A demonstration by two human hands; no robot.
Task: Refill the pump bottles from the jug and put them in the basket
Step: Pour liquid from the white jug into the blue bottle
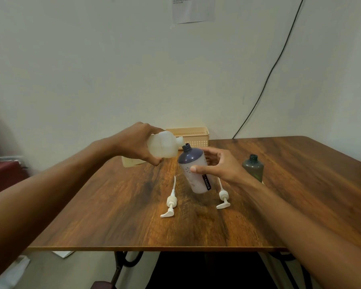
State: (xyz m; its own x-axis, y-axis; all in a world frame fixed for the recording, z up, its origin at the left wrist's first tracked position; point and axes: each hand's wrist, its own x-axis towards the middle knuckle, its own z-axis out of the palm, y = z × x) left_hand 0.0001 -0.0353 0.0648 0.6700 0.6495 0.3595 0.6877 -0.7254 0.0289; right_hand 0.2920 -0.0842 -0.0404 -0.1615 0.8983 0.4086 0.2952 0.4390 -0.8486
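My left hand (141, 142) grips a translucent white jug (164, 147), tipped so its spout points right, just over the open neck of a purple pump bottle (194, 170). That bottle leans left, and my right hand (219, 165) holds it around the middle with thumb in front and fingers behind. A dark green bottle (253, 167) with its cap off stands upright to the right. Two white pump heads lie on the table, one to the left (170, 202) and one to the right (223, 197) of the purple bottle. A beige basket (193, 136) sits behind the jug at the table's far edge.
The wooden table (113, 205) ends against a pale wall. A flat beige object (132, 161) lies under my left hand near the far left corner. A black cable (265, 84) runs down the wall at the right. A dark red seat (4, 174) stands left of the table.
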